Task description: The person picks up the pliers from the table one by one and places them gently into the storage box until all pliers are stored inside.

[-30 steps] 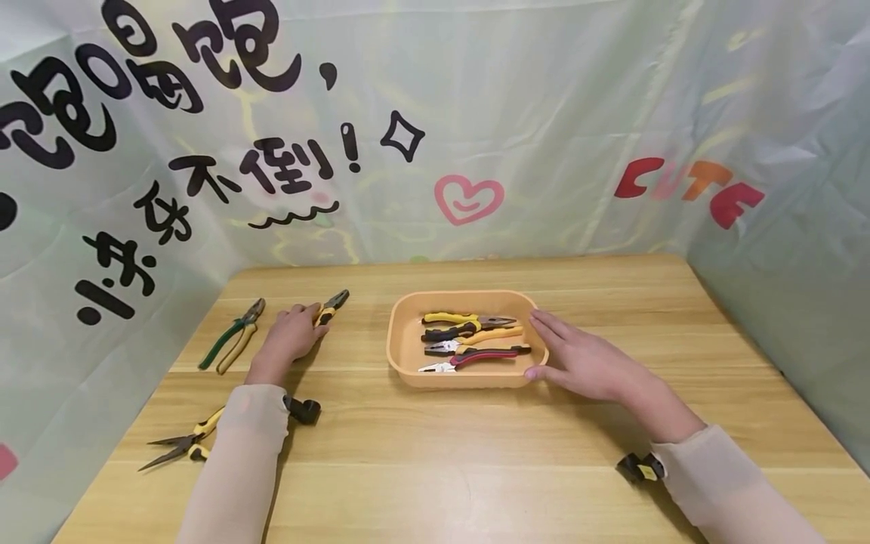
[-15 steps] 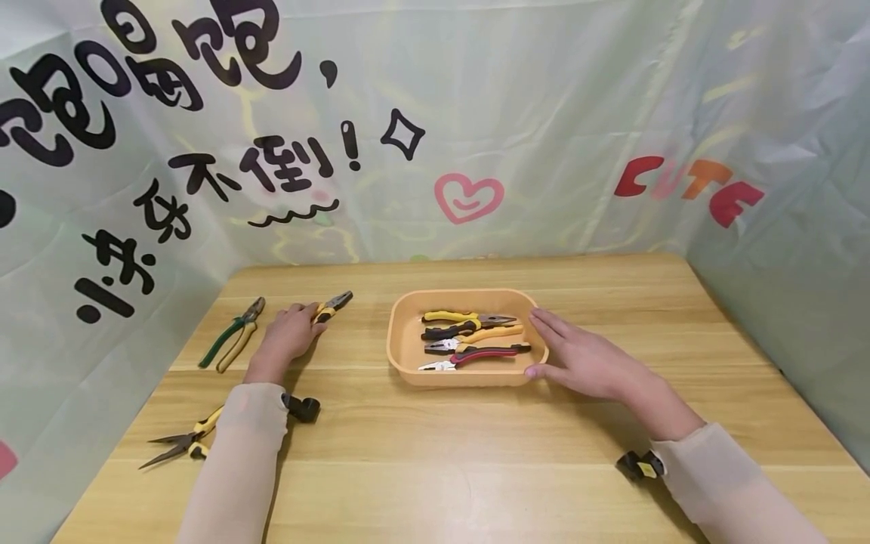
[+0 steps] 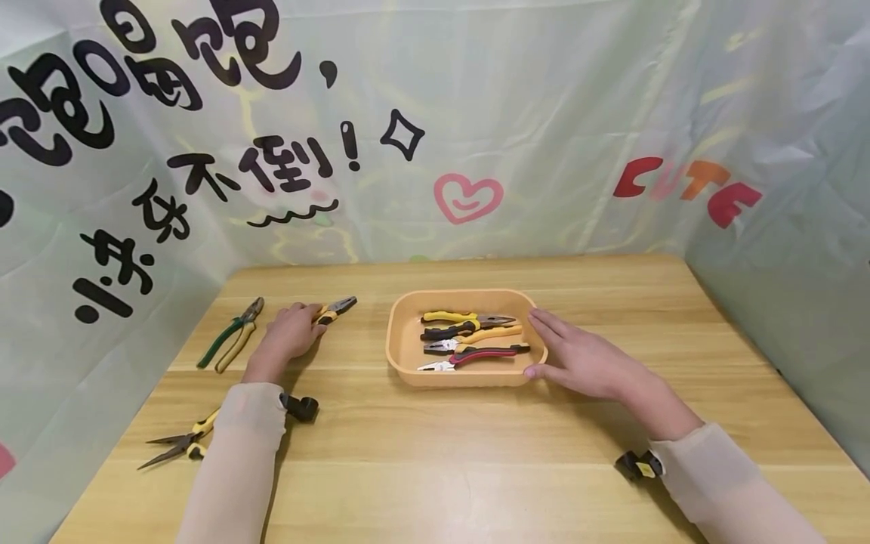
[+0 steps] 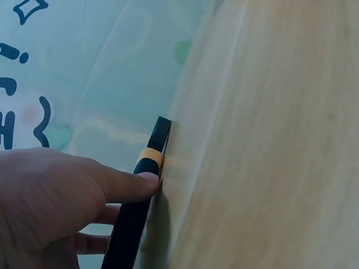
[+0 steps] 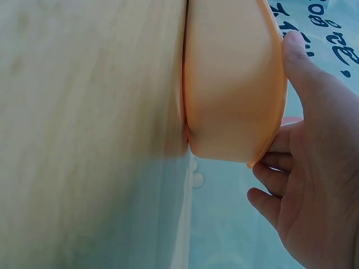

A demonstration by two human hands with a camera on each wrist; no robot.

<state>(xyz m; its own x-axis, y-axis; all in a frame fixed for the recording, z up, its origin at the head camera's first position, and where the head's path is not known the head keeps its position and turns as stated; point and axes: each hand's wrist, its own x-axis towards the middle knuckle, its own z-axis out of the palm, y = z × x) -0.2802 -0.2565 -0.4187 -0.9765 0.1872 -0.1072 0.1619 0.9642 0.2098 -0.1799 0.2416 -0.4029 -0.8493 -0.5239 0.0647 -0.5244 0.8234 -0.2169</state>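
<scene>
In the head view my left hand [image 3: 291, 332] grips yellow-and-black combination pliers [image 3: 337, 307] by the handles at the back left of the table, their metal nose pointing right. The left wrist view shows the thumb pressed on the dark handle [image 4: 134, 224], the nose close over the wood. My right hand [image 3: 591, 364] holds the right end of an orange plastic tray [image 3: 469, 379], thumb on the rim and fingers around the corner. Inside the tray lie several pliers: yellow needle-nose pliers [image 3: 469, 319], orange-and-black pliers [image 3: 469, 344] and red-and-black pliers [image 3: 476, 357].
Green-and-tan handled pliers [image 3: 232, 336] lie left of my left hand. Long-nose pliers [image 3: 178, 444] with spread jaws lie nearer me, their handles partly hidden by my left sleeve [image 3: 238, 461]. A printed cloth [image 3: 557, 136] hangs behind the wooden table [image 3: 435, 461].
The nose of the pliers in my left hand has swung slightly right and toward me, while that hand stays almost in place. My right hand and the tray have not visibly moved.
</scene>
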